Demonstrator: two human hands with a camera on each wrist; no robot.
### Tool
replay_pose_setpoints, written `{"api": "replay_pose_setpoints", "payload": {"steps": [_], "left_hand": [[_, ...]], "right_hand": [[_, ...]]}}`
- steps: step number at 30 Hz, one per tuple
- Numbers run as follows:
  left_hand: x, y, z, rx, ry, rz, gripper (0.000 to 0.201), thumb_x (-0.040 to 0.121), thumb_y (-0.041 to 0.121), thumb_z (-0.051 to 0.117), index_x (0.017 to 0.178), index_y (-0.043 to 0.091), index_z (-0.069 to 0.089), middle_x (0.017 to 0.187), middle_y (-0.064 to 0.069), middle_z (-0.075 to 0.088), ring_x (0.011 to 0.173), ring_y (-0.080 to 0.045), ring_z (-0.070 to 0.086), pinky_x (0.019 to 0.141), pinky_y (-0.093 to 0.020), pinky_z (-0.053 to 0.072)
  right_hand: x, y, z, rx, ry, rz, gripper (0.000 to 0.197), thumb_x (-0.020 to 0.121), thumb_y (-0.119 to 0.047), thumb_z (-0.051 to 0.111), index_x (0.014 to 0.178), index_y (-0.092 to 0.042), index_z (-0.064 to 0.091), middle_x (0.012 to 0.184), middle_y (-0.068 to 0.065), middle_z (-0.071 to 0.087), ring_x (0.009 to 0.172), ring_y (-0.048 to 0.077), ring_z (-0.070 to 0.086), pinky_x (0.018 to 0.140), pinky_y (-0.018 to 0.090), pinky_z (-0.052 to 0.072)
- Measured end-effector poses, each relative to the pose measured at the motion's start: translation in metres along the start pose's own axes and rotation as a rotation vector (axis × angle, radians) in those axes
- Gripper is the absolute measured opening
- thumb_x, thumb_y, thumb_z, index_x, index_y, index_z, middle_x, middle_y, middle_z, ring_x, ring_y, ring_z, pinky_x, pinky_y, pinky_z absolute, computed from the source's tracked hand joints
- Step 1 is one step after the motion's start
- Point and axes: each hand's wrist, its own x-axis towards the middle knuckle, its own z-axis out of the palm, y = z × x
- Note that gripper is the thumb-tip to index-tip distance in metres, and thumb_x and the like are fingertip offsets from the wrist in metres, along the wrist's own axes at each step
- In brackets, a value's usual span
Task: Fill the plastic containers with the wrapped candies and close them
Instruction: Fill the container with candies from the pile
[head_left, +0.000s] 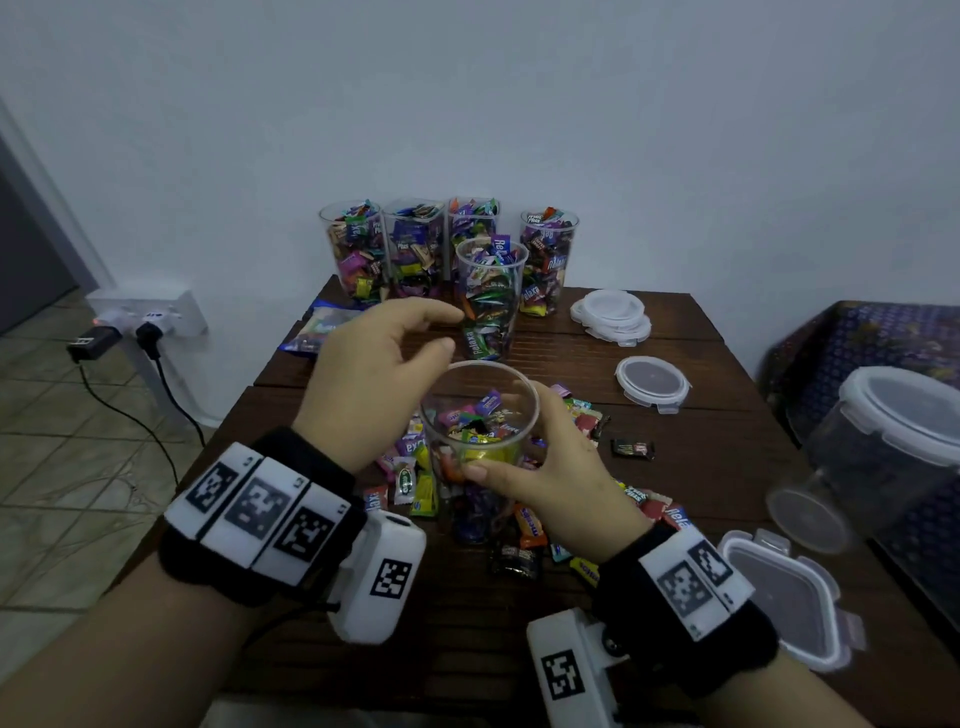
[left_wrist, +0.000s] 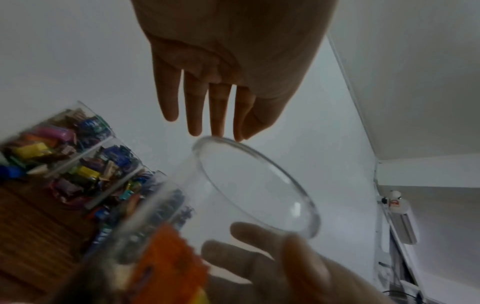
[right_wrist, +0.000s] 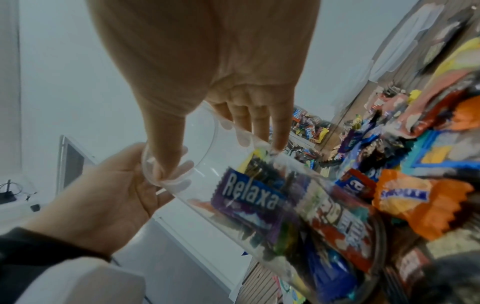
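I am filling the part-full container (head_left: 480, 415), my right hand (head_left: 545, 467) gripping its side, left hand (head_left: 379, 374) hovering loose and empty at its rim, so I judge I need more loose candies (head_left: 530, 525) from beside it.

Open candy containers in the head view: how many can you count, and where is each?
6. Four stand along the wall, one in front of them, and one is gripped by the right hand at centre. Others may be hidden.

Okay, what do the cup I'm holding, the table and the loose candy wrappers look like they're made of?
Container: clear, glossy plastic by the look; the candies and fingers show through its wall.
Table: dark brown wood, apparently slatted; grooves run across its top.
Candy wrappers: shiny printed film, probably plastic or foil, with crimped zigzag ends.
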Motion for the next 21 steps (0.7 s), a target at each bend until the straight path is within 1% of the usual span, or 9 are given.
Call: {"api": "replay_pose_setpoints", "payload": {"steps": [2,4,6,8,11,14,16,19,21], "left_hand": [[0.003,-0.009,-0.005,0.075,-0.015,-0.051,0.024,0.09,0.018,0.059,0.111,0.03,0.064,0.101,0.017,0.056,0.094,-0.001,0.054,0.081,-0.015,0.039],[0.006,-0.019,-0.008,0.186,-0.076,-0.1,0.029,0.091,0.019,0.058,0.119,0.029,0.062,0.104,0.014,0.053,0.094,-0.009,0.053,0.082,-0.024,0.038],[0.009,-0.031,-0.011,0.298,-0.177,-0.128,0.036,0.091,0.022,0.058,0.126,0.029,0.057,0.119,0.008,0.055,0.102,-0.014,0.053,0.086,-0.028,0.04],[0.012,-0.043,-0.011,0.393,-0.304,-0.153,0.043,0.091,0.026,0.059,0.133,0.029,0.05,0.137,0.006,0.049,0.118,-0.014,0.049,0.096,-0.03,0.039],[0.021,-0.065,-0.005,0.528,-0.501,-0.213,0.054,0.09,0.036,0.06,0.14,0.03,0.041,0.145,0.004,0.042,0.129,-0.016,0.043,0.104,-0.033,0.038],[0.03,-0.074,0.006,0.66,-0.694,-0.217,0.062,0.086,0.048,0.059,0.142,0.033,0.037,0.143,0.003,0.043,0.126,-0.018,0.045,0.102,-0.039,0.041],[0.036,-0.072,0.015,0.735,-0.802,-0.182,0.062,0.089,0.047,0.056,0.144,0.031,0.033,0.144,0.0,0.041,0.126,-0.018,0.044,0.104,-0.037,0.04],[0.047,-0.069,0.03,0.747,-0.865,-0.15,0.061,0.095,0.042,0.049,0.148,0.022,0.027,0.148,-0.001,0.034,0.132,-0.017,0.037,0.106,-0.029,0.034],[0.055,-0.074,0.041,0.718,-0.907,-0.145,0.072,0.084,0.058,0.05,0.146,0.027,0.032,0.143,-0.001,0.041,0.13,-0.019,0.041,0.106,-0.038,0.038]], "right_hand": [[0.001,-0.003,-0.008,-0.122,-0.096,0.05,0.07,0.076,-0.024,0.077,0.127,-0.041,0.032,0.119,-0.029,0.047,0.106,-0.021,0.045,0.085,0.001,0.038],[0.005,-0.003,-0.02,-0.285,-0.248,0.105,0.075,0.076,-0.027,0.078,0.127,-0.046,0.027,0.122,-0.03,0.041,0.108,-0.017,0.041,0.095,0.008,0.035],[0.01,0.0,-0.034,-0.482,-0.386,0.149,0.081,0.072,-0.039,0.079,0.137,-0.039,0.03,0.137,-0.019,0.036,0.126,-0.002,0.033,0.109,0.025,0.029],[0.017,0.005,-0.047,-0.64,-0.439,0.181,0.094,0.07,-0.049,0.077,0.147,-0.03,0.025,0.15,-0.008,0.028,0.137,0.009,0.024,0.114,0.036,0.025],[0.03,0.006,-0.063,-0.769,-0.414,0.263,0.088,0.079,-0.046,0.069,0.149,-0.023,0.022,0.153,-0.001,0.024,0.139,0.016,0.023,0.113,0.032,0.024],[0.047,0.009,-0.074,-0.88,-0.402,0.357,0.083,0.085,-0.045,0.063,0.15,-0.021,0.018,0.154,0.002,0.02,0.138,0.02,0.027,0.11,0.031,0.027],[0.059,0.015,-0.077,-0.947,-0.421,0.418,0.084,0.085,-0.047,0.062,0.15,-0.021,0.015,0.156,0.003,0.018,0.139,0.023,0.026,0.11,0.034,0.028],[0.076,0.024,-0.08,-1.006,-0.453,0.504,0.091,0.083,-0.05,0.062,0.151,-0.022,0.008,0.158,0.005,0.011,0.142,0.025,0.021,0.113,0.038,0.026],[0.085,0.029,-0.079,-1.038,-0.469,0.552,0.095,0.083,-0.052,0.062,0.152,-0.022,0.004,0.159,0.005,0.008,0.143,0.025,0.019,0.114,0.04,0.025]]}}
